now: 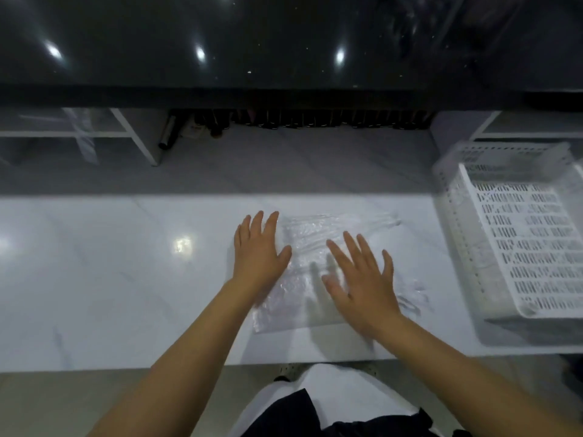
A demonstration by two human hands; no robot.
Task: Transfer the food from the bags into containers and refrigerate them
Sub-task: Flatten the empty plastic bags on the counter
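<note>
White marble counter: flat, seemingly empty clear plastic bag mid-frame under spread left hand and right hand, white basket right; no food or containers visible.

White marble-look counter with glossy light reflections, raised black speckled ledge behind — three bright spots mirrored in it, row of dark bottles beneath, pale tiled floor.
</note>
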